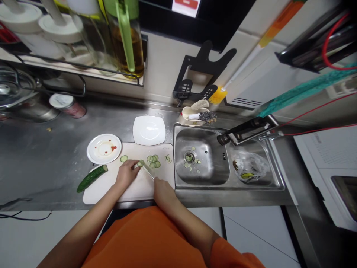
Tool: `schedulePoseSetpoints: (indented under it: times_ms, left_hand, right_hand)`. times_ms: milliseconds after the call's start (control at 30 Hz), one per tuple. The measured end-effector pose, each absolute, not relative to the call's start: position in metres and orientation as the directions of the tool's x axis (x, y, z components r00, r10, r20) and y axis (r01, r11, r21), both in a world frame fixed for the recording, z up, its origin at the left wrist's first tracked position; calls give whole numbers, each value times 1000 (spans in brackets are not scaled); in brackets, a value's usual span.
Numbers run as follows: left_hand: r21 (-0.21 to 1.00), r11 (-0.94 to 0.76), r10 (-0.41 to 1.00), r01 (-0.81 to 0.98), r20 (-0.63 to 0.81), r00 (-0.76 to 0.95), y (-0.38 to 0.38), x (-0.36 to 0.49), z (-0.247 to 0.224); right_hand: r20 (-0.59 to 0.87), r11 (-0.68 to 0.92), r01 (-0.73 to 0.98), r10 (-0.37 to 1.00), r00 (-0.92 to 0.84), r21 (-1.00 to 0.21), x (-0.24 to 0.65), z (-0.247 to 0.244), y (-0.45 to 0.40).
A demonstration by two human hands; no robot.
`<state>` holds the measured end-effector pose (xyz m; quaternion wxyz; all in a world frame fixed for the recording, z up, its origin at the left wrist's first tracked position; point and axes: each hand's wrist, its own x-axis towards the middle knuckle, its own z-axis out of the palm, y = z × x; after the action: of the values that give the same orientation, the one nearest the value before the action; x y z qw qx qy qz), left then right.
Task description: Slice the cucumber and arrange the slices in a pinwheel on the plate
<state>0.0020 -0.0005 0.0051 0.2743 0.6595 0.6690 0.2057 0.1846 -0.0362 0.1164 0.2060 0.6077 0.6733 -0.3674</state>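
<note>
Right hand [165, 193] grips a knife [148, 172]; left hand [126, 174] pinches a cucumber slice [140, 163] on a board [139, 190], its two-o'clock mark [166, 148] too small to read.

the knife [148, 172] slants, its tip seemingly against a pale, green-rimmed cucumber piece [140, 163] on the whitish board [139, 190].
</note>
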Motion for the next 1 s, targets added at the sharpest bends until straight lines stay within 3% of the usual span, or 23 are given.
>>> schedulePoseSetpoints:
  times_ms: [300, 600, 800, 1000]
  left_hand:
    - [645, 102, 991, 757, -134, -20, 3, 5, 13]
    - [645, 252, 955, 721, -284, -80, 8, -1, 34]
    - [465, 394, 916, 793, -267, -299, 16, -31, 45]
    - [218, 388, 900, 895, -300, -317, 19, -35, 48]
  right_hand:
    - [-699, 34, 966, 684, -209, -256, 195, 107, -48]
    - [-740, 24, 975, 648, -182, -219, 210, 114, -54]
    - [-722, 31, 974, 667, -186, -223, 211, 110, -56]
    - [-719, 52, 975, 667, -194, -215, 212, 109, -55]
